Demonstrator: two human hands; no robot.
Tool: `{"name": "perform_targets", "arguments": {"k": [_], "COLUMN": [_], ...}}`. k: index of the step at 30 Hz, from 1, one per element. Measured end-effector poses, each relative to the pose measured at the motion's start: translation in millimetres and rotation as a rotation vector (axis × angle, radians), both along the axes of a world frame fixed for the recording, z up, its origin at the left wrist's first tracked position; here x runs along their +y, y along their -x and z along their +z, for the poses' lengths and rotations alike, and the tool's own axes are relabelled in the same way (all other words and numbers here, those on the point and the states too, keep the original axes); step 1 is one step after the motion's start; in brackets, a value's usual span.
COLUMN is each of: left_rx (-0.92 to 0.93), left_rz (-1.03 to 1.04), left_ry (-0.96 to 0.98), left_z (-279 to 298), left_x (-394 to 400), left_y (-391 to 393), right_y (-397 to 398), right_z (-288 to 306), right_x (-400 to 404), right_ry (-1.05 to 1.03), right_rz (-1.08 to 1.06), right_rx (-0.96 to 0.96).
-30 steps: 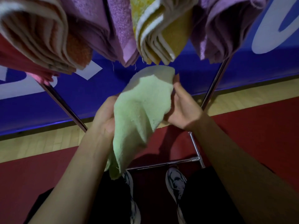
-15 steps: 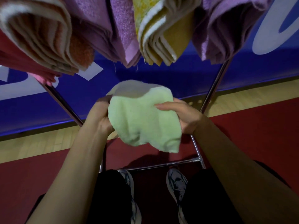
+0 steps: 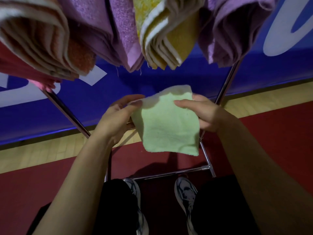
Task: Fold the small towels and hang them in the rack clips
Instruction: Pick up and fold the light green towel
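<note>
Along the top of the view the chrome tube rack [image 3: 225,85] carries a row of folded small towels hanging down: an orange-and-white striped terry towel [image 3: 42,41] at the left with a pink towel [image 3: 45,83] peeking out beneath it, a lilac terry towel [image 3: 123,36] next, a yellow towel with white edging [image 3: 162,41] in the middle, and a mauve towel [image 3: 228,31] at the right; the clips holding them are out of sight above the frame. Below them, in the open gap between the rack's two slanting legs, the pale green small terry towel [image 3: 167,126] hangs folded, its top edge level with the hands and its lower edge loose above the rack's bottom crossbar [image 3: 171,173]. The left hand [image 3: 116,117] pinches the towel's upper left corner between thumb and fingers; the right hand [image 3: 206,114] grips the upper right side, thumb laid across the front. Behind stand a blue banner with white lettering [image 3: 186,77], a strip of pale wood flooring [image 3: 33,153] and dark red floor [image 3: 279,129], where grey-and-white trainers [image 3: 185,194] stand just before the crossbar
</note>
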State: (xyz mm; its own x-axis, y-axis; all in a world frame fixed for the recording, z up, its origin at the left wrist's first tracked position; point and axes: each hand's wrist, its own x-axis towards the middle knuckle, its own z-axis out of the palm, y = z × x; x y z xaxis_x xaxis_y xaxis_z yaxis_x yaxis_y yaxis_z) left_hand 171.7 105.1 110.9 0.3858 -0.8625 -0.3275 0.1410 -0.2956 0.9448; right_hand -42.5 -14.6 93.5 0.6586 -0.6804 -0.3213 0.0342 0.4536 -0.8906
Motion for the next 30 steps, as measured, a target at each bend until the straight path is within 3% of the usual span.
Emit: {"name": "perform_targets", "arguments": {"k": [4,8,13,17,20,22,25,30], "left_rx": [-0.099,-0.22,-0.294,-0.391,-0.579,-0.705,-0.857,-0.937], "left_rz": [0.044,0.042,0.018,-0.158,-0.242,-0.26,-0.281,-0.272], "left_ry": [0.049,0.089,0.079,0.074,0.029,-0.01,-0.042,-0.069], "left_z": [-1.3,-3.6,-5.4,-0.6,-4.5,-9.9,-14.7,-17.6], "left_x": [-0.3,0.6,1.8,8.8,8.5,4.3,1.0,-0.5], "left_y": [1.7,-1.4,-7.6,-12.5,-16.5,-18.5,-18.7,-17.6], "right_y": [-0.2,-0.1,6.8,10.4,12.9,11.9,7.9,8.3], "right_z": [5.4,-0.5,2.8,3.9,-2.1,-8.3,-15.0,-14.8], "right_x": [3.6,-2.5,-4.3,-4.6,-12.2,-16.5,-17.2,-14.9], "right_ry": [0.112,0.317,0.616,0.725,0.726,0.731,0.905,1.066], "right_rz": [-0.011,-0.207,-0.027,0.0,0.03,0.094,0.191,0.218], "right_rx": [0.065,0.11,0.136,0.24,0.309,0.392,0.602,0.747]}}
